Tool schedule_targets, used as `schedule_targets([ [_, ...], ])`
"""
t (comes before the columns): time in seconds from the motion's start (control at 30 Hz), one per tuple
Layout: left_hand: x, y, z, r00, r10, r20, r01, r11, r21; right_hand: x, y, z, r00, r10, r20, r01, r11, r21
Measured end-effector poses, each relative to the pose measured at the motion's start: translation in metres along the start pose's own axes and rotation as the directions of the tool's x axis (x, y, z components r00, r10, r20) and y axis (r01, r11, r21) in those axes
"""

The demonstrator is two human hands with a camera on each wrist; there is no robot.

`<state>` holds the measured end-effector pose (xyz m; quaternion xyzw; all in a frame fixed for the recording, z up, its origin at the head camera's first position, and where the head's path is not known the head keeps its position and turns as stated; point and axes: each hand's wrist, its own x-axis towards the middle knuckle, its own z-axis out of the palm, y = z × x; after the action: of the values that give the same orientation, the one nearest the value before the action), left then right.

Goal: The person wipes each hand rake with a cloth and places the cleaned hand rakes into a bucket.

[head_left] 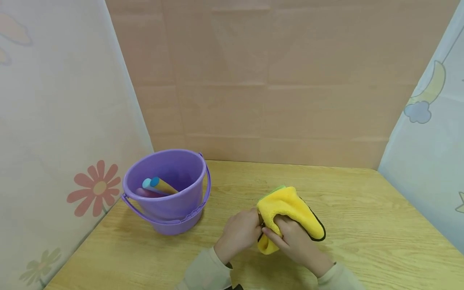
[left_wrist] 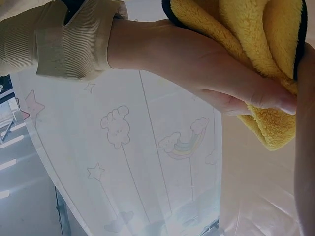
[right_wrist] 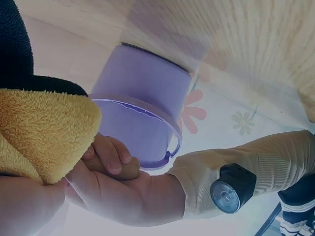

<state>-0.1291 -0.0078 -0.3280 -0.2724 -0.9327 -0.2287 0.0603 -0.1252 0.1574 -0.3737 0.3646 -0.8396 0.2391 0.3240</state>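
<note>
A fluffy yellow cloth (head_left: pixel 290 203) with black edging is bunched up between both hands, above the front middle of the table. A thin green strip shows along its top edge. My left hand (head_left: pixel 241 231) grips the cloth's left side with curled fingers; in the left wrist view its thumb presses the yellow folds (left_wrist: pixel 266 49). From the right, my right hand (head_left: pixel 297 243) holds the cloth, its fingers tucked partly into a fold and the fingertips hidden. The right wrist view has the left hand's curled fingers (right_wrist: pixel 113 157) close beside the cloth.
Left of the hands stands a purple bucket (head_left: pixel 174 215) with its handle lowered at the front. Inside lie a light blue cylinder (head_left: pixel 147 184), a yellow cylinder with a blue end (head_left: pixel 164 186) and a purple item (head_left: pixel 145 193). Printed sheets and a brown backdrop (head_left: pixel 253 100) enclose the wooden table (head_left: pixel 362 209).
</note>
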Motion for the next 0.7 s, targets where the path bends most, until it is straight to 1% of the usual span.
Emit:
schedule_targets([
  [0.17,0.0005,0.0038,0.0006,0.999,-0.001,0.036,-0.001,0.999,0.045,-0.0011,0.0016,-0.0024,0.999,0.046,-0.008,-0.046,0.998,-0.038],
  [0.33,0.0017,0.0065,0.0008,0.999,0.015,0.045,-0.018,0.996,0.083,-0.0002,0.0044,-0.0052,0.997,0.076,-0.027,-0.077,0.996,-0.051],
  [0.43,0.0022,0.0076,0.0006,0.999,0.019,0.050,-0.023,0.997,0.075,-0.0001,0.0053,-0.0066,0.997,0.073,-0.033,-0.075,0.996,-0.046],
  [0.53,0.0024,0.0089,0.0003,0.998,0.021,0.057,-0.025,0.997,0.066,-0.0007,0.0052,-0.0079,0.995,0.091,-0.034,-0.092,0.995,-0.042],
  [0.7,0.0011,0.0108,0.0003,0.998,0.031,0.061,-0.034,0.998,0.060,-0.0019,0.0044,-0.0090,0.984,0.174,-0.025,-0.175,0.984,-0.032],
])
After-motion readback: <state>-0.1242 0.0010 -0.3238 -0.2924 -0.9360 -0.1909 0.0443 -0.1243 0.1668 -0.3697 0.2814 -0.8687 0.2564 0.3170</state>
